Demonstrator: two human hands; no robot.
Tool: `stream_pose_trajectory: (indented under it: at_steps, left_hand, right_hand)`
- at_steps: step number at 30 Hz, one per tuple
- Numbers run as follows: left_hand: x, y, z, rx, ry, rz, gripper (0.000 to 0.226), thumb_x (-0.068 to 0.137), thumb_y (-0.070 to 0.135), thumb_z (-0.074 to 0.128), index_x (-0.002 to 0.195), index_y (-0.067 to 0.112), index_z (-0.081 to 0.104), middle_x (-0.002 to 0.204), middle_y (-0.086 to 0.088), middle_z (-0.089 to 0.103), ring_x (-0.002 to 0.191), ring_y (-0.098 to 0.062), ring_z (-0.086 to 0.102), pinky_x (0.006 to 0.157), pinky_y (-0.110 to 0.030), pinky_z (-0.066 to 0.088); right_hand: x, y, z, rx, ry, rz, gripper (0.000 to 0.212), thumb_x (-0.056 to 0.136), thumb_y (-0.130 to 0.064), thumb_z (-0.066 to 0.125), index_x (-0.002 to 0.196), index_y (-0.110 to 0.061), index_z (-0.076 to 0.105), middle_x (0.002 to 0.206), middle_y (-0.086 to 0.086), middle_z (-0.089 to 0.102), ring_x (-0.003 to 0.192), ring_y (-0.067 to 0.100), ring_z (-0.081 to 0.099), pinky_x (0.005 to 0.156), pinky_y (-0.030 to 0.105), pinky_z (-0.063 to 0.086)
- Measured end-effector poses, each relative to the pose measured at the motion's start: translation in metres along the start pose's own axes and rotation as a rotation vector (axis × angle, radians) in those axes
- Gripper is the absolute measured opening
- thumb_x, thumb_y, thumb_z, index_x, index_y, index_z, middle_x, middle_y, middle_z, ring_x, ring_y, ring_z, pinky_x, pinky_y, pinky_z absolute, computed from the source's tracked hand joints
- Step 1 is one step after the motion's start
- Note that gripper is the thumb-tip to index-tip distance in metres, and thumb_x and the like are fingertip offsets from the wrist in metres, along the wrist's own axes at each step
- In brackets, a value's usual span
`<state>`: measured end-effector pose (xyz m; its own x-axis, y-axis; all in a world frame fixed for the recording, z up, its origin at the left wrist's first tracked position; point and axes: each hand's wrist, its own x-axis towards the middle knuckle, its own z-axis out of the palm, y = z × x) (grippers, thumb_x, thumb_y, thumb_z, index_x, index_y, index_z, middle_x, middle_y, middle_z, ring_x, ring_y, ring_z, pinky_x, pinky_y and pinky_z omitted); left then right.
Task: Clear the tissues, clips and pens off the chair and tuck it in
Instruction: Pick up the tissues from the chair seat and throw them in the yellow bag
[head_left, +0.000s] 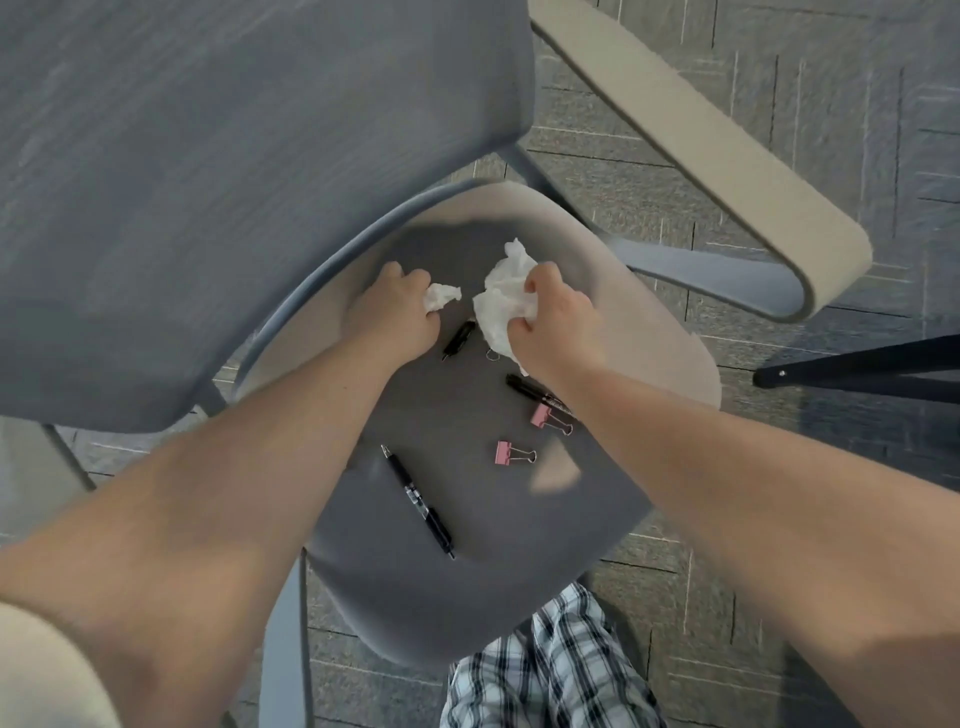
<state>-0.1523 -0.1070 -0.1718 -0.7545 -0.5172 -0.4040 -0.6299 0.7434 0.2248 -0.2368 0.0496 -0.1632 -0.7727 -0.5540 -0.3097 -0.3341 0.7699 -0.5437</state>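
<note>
Plaid shorts (550, 670) sit lowest in my view, just below the chair seat (467, 587); on that seat lie a black pen (418, 503), two pink clips (514, 453) and another black pen (530, 389) beside my right wrist. My left hand (397, 306) is closed around a small crumpled tissue (441, 297); my right hand (553, 322) grips a larger crumpled tissue (501, 296); a short black pen (458, 340) lies between them.
</note>
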Motion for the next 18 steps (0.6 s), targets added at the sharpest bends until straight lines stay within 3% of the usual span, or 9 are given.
stream_pose_trajectory:
  at_steps: [4,6,9,13,18]
  left_hand:
    - [-0.008,0.011,-0.024,0.033,0.015,0.041,0.023,0.087,0.02,0.051,0.102,0.003,0.053,0.113,-0.019,0.051,0.09,-0.035,0.053,0.065,-0.034,0.032]
    - [-0.013,0.022,-0.035,0.035,-0.002,0.064,0.019,0.086,0.02,0.049,0.098,0.005,0.052,0.112,-0.018,0.053,0.085,-0.031,0.05,0.064,-0.034,0.035]
    - [-0.027,0.044,-0.044,0.084,-0.033,0.124,0.024,0.086,0.02,0.047,0.104,0.006,0.053,0.115,-0.018,0.05,0.092,-0.034,0.053,0.067,-0.034,0.036]
    - [-0.059,0.078,-0.047,0.121,-0.045,0.203,0.026,0.086,0.024,0.051,0.106,0.007,0.051,0.115,-0.014,0.046,0.099,-0.037,0.055,0.075,-0.037,0.041]
    - [-0.1,0.127,-0.034,0.252,-0.121,0.412,0.028,0.086,0.025,0.052,0.108,0.008,0.052,0.116,-0.015,0.048,0.107,-0.037,0.054,0.082,-0.041,0.044]
  right_hand:
    - [-0.007,0.003,-0.028,-0.055,-0.052,0.058,0.037,0.083,-0.014,0.047,0.12,-0.011,0.052,0.112,0.013,0.062,0.107,0.037,0.054,0.083,0.039,0.045]
    - [-0.02,0.008,-0.045,-0.08,-0.042,0.055,0.026,0.085,-0.016,0.045,0.107,-0.01,0.059,0.099,0.01,0.061,0.1,0.035,0.056,0.069,0.031,0.041]
    - [-0.051,0.013,-0.07,-0.149,0.022,0.095,0.016,0.088,-0.015,0.043,0.09,-0.01,0.058,0.082,0.003,0.051,0.082,0.028,0.05,0.049,0.026,0.022]
    - [-0.086,0.036,-0.071,-0.019,0.123,0.163,0.012,0.083,-0.015,0.043,0.074,-0.011,0.048,0.087,0.011,0.055,0.092,0.033,0.053,0.062,0.029,0.031]
    - [-0.158,0.076,-0.079,0.102,0.179,0.373,0.028,0.087,-0.017,0.045,0.11,-0.006,0.057,0.115,0.014,0.052,0.106,0.033,0.051,0.082,0.037,0.04]
